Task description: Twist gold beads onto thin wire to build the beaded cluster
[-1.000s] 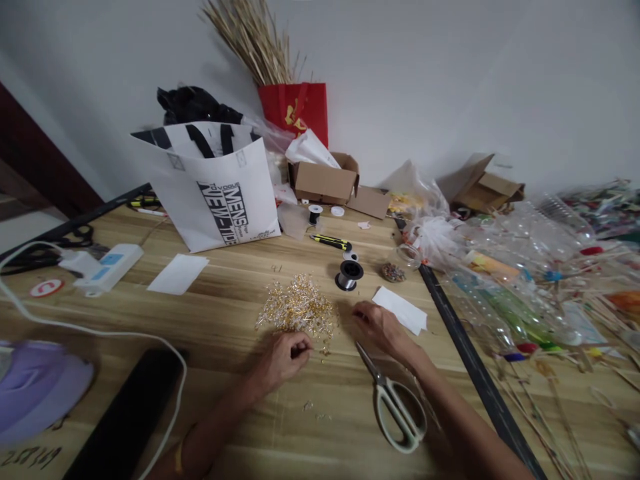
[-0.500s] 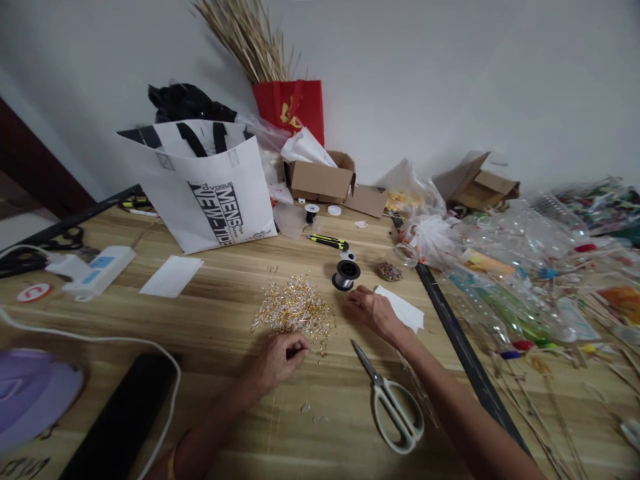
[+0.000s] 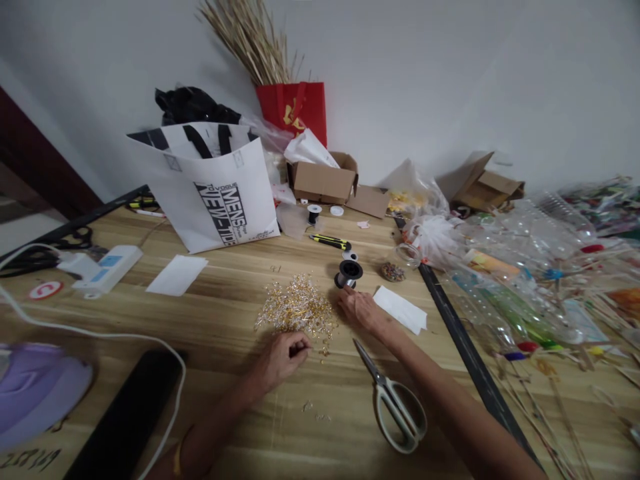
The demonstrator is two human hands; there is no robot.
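Note:
My left hand [image 3: 286, 357] rests at the near edge of a loose pile of gold and clear beads [image 3: 296, 303]. Its thumb and fingertips are pinched together, and whatever they hold is too small to make out. Between the pile and a black spool of silvery wire [image 3: 350, 272] is my right hand [image 3: 361, 310], palm down. The fingers there are drawn together close to the spool's near side; what is in them, if anything, is hidden. Scissors with pale handles [image 3: 395, 403] lie just below the right hand, blades pointing toward the pile.
Behind the spool lie a yellow-black box cutter [image 3: 330, 242] and a jar of mixed beads [image 3: 393, 271]. White paper [image 3: 401, 310] is beside my right wrist. A white bag [image 3: 215, 190] stands back left. A power strip [image 3: 107, 270] and purple iron [image 3: 40, 393] are left, plastic bottles [image 3: 500, 300] right.
My right hand has moved left, nearer to the spool and the bead pile. My left hand keeps its pinch almost in place. The whole view has shifted slightly.

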